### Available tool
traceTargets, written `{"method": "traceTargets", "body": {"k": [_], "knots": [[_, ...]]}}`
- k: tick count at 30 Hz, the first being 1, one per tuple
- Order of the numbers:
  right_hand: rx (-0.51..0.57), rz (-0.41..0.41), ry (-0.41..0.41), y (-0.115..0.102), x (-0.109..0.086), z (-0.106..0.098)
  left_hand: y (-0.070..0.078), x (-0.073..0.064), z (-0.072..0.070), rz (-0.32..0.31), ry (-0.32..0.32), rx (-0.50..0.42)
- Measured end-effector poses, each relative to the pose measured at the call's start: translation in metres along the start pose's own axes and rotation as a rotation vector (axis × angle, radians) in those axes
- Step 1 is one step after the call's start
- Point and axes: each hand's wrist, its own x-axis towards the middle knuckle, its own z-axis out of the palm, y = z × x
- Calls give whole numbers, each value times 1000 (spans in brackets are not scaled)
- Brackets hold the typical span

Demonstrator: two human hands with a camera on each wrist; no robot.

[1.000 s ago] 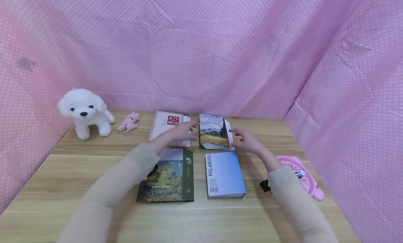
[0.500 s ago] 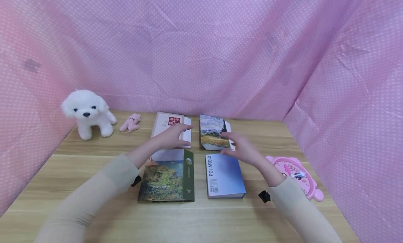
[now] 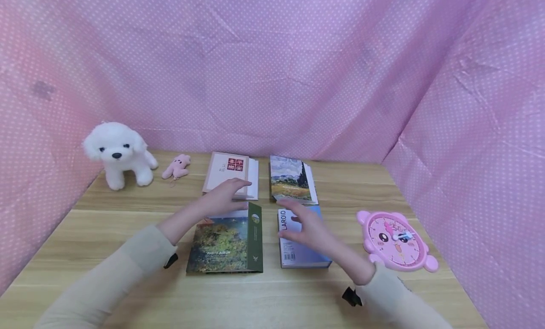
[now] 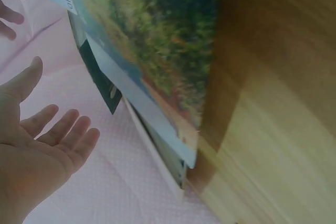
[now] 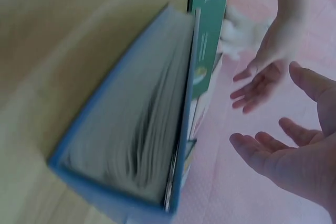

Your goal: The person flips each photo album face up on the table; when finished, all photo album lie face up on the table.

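Observation:
My left hand (image 3: 220, 199) hovers with spread, relaxed fingers over the far part of the green photo album (image 3: 223, 241). It holds nothing, and in the left wrist view its palm (image 4: 37, 166) shows bare. My right hand (image 3: 306, 227), fingers loosely bent, is above the blue Polaroid album (image 3: 304, 255) and covers part of its cover. That album's page block (image 5: 131, 108) faces the right wrist camera. Behind these two lie a white album with red characters (image 3: 225, 170) at left and a landscape-painting album (image 3: 291, 177) at right.
A white plush dog (image 3: 121, 154) and a small pink plush charm (image 3: 176, 167) are at the back left. On the right lies a pink toy clock (image 3: 396, 241). Pink dotted cloth (image 3: 272, 73) hangs behind and beside the wooden table (image 3: 238, 300).
Both hands have drawn back toward the person, from beside the two far albums to over the two near ones. The albums have stayed in place.

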Motion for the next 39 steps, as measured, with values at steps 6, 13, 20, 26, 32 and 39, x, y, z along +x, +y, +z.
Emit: {"method": "traceTargets", "body": {"k": [6,13,20,26,32,39], "knots": [[53,67,-19,-15,-7,22,-6,-7,4,-3,11,-19],[86,148,-123,-20,-11,48,-19,-13,11,-46,-20,-22],[-25,169,-217,-23,-10,65,-30,-16,17,-68,-86,-59],[-84,142,-276,-22,-7,74,-36,-17,19,-63,-117,-73],[-140,183,-304,-21,-6,79,-40,-16,21,-56,-120,-40],[-192,235,-325,-23,-1,79,-41,-15,23,-87,-120,-27]]}}
